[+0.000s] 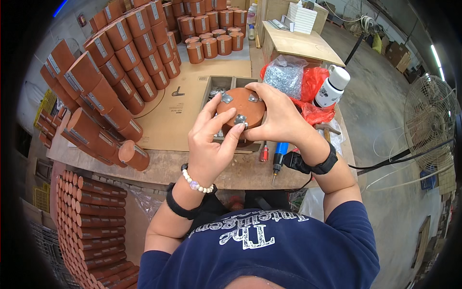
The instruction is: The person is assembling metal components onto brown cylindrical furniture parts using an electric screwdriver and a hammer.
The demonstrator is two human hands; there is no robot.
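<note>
A round reddish-brown block (pixel 247 105) is held over the front of the table, its flat face turned up. Small silver metal brackets sit around that face at its left, right and near edges. My right hand (pixel 275 111) wraps the block's right side, fingers at the far rim and thumb at the near one. With my left hand (pixel 211 137) closed, its thumb and index finger pinch at the near metal bracket (pixel 240 119). The other left fingers reach the block's left edge. A compartmented box (pixel 215 85) with small metal parts lies beneath, partly hidden.
Stacked reddish-brown cylinders (pixel 120 55) fill the left and back. A blue power screwdriver (pixel 280 155), a red-handled screwdriver (pixel 263 153) and a hammer (pixel 327 129) lie right. Behind are a bag of screws (pixel 284 72) and a white bottle (pixel 332 86). A fan (pixel 429 118) stands far right.
</note>
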